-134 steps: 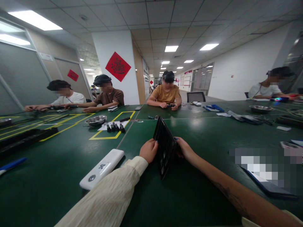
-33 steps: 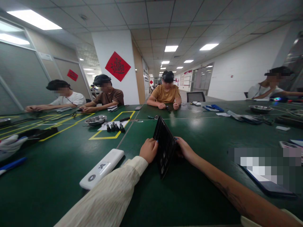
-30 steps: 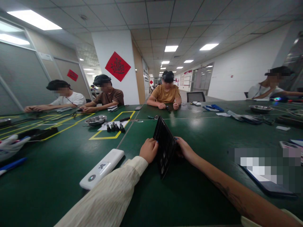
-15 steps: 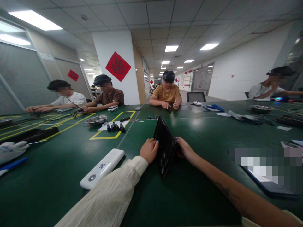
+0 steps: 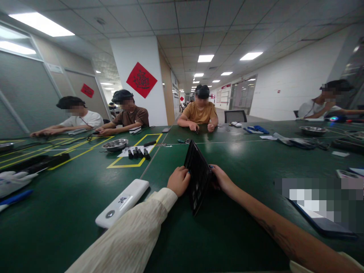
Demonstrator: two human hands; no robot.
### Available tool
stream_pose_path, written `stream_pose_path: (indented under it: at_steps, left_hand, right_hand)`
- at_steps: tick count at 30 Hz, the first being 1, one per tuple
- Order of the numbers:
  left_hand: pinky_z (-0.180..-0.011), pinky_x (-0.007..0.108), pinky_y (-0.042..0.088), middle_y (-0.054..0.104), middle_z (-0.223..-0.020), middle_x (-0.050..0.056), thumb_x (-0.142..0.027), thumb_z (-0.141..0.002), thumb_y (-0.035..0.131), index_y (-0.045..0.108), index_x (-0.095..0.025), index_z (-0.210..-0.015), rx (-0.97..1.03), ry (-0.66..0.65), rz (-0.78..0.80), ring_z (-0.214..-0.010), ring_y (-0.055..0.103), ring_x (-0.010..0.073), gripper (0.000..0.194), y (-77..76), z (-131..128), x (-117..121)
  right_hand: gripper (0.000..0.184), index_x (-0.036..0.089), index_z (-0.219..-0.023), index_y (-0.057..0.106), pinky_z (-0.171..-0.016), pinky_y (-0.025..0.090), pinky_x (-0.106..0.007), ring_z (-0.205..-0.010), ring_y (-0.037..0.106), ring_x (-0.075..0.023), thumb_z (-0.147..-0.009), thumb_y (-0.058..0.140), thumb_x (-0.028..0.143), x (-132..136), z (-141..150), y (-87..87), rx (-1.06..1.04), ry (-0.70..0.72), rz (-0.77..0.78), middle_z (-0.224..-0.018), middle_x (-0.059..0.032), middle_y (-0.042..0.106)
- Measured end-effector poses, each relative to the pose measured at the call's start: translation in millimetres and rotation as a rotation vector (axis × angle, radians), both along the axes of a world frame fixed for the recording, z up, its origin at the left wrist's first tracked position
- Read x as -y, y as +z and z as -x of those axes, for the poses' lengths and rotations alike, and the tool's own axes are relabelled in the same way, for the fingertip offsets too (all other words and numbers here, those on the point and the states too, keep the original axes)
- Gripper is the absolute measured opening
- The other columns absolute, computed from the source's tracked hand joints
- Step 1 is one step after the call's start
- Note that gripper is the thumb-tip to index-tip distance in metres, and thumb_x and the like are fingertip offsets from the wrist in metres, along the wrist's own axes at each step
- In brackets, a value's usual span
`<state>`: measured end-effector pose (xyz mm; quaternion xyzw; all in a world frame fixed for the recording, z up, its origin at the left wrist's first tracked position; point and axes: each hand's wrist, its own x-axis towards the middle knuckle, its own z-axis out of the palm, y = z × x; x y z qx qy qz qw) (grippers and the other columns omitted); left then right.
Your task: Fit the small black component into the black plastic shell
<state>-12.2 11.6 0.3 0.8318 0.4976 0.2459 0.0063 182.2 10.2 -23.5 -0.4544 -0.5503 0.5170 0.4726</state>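
A thin black flat case or panel [image 5: 197, 180] stands upright on edge on the green table, tilted and seen almost side-on; paler marks show on its dark left face, but its exact kind cannot be made out. My left hand [image 5: 178, 181], below a cream sleeve, is closed with its thumb against that left face. On the other side, my right hand [image 5: 222, 178] grips the panel's right edge, and some of its fingers are hidden behind it. Left of my left hand lies a white power bank [image 5: 123, 203] marked 26.
A metal bowl [image 5: 115, 145] and several black cylinders [image 5: 138, 153] sit by yellow tape. A blue-edged device [image 5: 321, 222], partly pixelated, lies at right. White gloves [image 5: 15, 182] and a blue-handled tool [image 5: 17, 199] are far left. Across the table sits a co-worker [image 5: 200, 112].
Both my hands and the black panel hold nearly the same place. Across the table, the co-worker's hand has shifted slightly to the left.
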Motion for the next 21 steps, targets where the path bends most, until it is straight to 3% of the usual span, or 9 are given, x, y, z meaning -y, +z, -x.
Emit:
stream_pose_path:
  at_steps: [11,21]
  left_hand:
    - [-0.073,0.029,0.041,0.054,-0.075,0.005,-0.027,-0.091,0.018,0.055,-0.016,-0.067,0.014,-0.002,0.001,-0.076,0.052,0.0159,0.045,-2.9,0.2,-2.3]
    - [-0.077,0.03,0.041,0.055,-0.08,0.006,-0.025,-0.087,0.026,0.058,-0.016,-0.072,-0.008,0.01,0.017,-0.083,0.054,0.018,0.036,1.6,-1.1,1.1]
  right_hand:
    - [0.03,0.018,-0.105,0.043,-0.027,0.025,-0.017,-0.031,0.043,-0.007,-0.085,0.032,0.038,1.9,0.0,2.7,0.007,-0.009,0.009,-0.056,0.0046,0.052]
    - [0.03,0.019,-0.104,0.043,-0.028,0.025,-0.016,-0.032,0.043,-0.0066,-0.084,0.033,0.04,2.5,0.1,2.8,0.008,-0.008,0.008,-0.055,0.0048,0.052]
